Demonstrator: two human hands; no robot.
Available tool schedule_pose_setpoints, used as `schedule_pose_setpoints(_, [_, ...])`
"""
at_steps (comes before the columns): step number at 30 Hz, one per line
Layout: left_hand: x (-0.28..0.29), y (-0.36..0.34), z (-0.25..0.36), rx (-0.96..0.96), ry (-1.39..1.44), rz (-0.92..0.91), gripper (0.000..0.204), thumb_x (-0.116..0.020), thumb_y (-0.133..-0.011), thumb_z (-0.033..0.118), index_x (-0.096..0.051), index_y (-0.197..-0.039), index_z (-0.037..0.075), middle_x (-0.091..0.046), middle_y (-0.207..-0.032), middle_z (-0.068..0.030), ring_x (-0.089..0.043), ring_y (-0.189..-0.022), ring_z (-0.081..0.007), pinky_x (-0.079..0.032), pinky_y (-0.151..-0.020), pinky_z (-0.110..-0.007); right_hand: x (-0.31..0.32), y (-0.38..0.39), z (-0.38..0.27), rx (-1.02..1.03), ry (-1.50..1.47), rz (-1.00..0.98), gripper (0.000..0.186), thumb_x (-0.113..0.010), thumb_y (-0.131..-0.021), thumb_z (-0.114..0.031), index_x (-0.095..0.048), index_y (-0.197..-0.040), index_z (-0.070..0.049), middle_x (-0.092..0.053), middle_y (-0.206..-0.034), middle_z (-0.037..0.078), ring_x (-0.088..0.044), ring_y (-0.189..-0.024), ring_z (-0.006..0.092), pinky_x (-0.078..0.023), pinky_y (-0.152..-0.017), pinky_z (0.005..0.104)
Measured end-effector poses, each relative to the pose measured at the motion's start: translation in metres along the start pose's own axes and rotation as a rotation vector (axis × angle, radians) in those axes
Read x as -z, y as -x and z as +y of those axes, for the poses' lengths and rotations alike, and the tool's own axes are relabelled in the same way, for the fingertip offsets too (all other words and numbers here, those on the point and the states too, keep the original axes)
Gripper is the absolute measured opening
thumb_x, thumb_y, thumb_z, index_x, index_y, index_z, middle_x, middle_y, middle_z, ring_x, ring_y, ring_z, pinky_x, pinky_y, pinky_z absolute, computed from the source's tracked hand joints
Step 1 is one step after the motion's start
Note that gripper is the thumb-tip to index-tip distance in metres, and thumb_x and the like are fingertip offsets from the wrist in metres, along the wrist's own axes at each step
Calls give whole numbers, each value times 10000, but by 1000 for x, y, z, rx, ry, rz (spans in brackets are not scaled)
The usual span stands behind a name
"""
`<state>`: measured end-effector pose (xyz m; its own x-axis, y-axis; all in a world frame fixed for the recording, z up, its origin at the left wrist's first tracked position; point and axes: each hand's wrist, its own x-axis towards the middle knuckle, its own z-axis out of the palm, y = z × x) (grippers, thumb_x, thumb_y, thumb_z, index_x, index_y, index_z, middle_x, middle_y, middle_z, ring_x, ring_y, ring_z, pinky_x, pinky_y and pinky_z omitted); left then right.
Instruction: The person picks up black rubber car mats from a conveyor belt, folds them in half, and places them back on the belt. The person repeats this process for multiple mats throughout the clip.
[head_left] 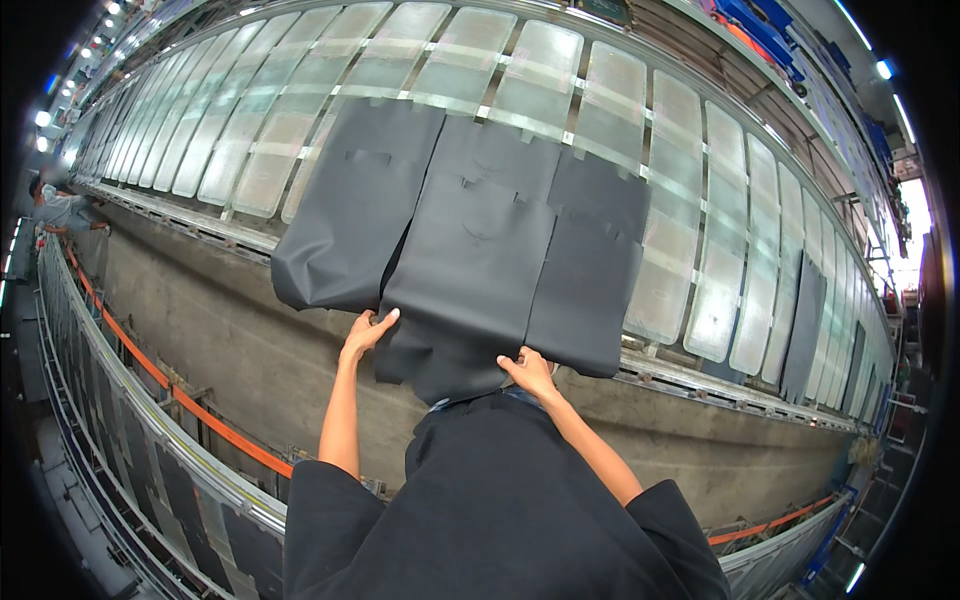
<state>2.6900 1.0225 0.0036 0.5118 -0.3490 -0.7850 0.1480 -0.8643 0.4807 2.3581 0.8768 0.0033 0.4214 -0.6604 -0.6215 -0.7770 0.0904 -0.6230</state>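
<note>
Both my hands grip the near edge of a dark grey, leather-like sheet [465, 275], which droops and folds toward my body. My left hand [375, 328] has its thumb and fingers closed on the edge at lower left of centre. My right hand [525, 367] pinches the edge further right, near my dark shirt. Similar dark pieces lie either side, one with a curled front corner [340, 235], the other [590, 280] flatter. Slits and flaps show across their upper parts. They rest over a long row of pale metal plates [665, 205].
A co-worker [60, 208] stands at the far left beside the line. An orange rail [150, 360] runs along another line behind me, over a concrete floor [690, 430]. More dark sheets [802, 320] sit on plates at the right. Metal shelving with blue items [760, 40] is beyond.
</note>
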Motion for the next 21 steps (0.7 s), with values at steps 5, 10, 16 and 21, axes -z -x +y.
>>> schedule_pose_setpoints(5, [-18, -32, -39, -329, 55, 229, 747, -730, -792, 555, -593, -1181, -68, -666, -1084, -190, -640, -1004, -249, -481, -878, -333, -35, -2, 1, -218, -478, 64, 675, -697, -850, -401, -533, -1166, 172, -668, -948, 229, -702, -728, 223, -558, -498, 286])
schedule_pose_setpoints(10, [-35, -18, -47, -314, 368, 137, 449, -689, -892, 393, -592, -1080, -3, -651, -1031, -82, -581, -957, -142, -455, -846, -284, -49, 0, 1, -205, -721, 183, 501, -696, -882, -289, -478, -1167, 59, -604, -803, 92, -622, -603, 140, -452, -394, 261])
schedule_pose_setpoints(16, [-38, -21, -55, -344, 457, 121, 390, -678, -917, 266, -526, -1166, 8, -641, -1073, -76, -575, -966, -138, -441, -870, -281, -43, 11, -16, -105, -575, 222, 341, -697, -879, -269, -568, -1011, 17, -560, -715, 29, -449, -512, 111, -370, -473, 291])
schedule_pose_setpoints(21, [-38, -31, -59, -248, 492, 102, 765, -669, -913, 226, -223, -1487, -11, -299, -1540, -202, -341, -1401, -260, -293, -1096, -315, -41, 7, -6, 231, -172, 472, 339, -716, -833, -266, -588, -814, 47, -540, -663, 89, -467, -569, 215, -380, -562, 373])
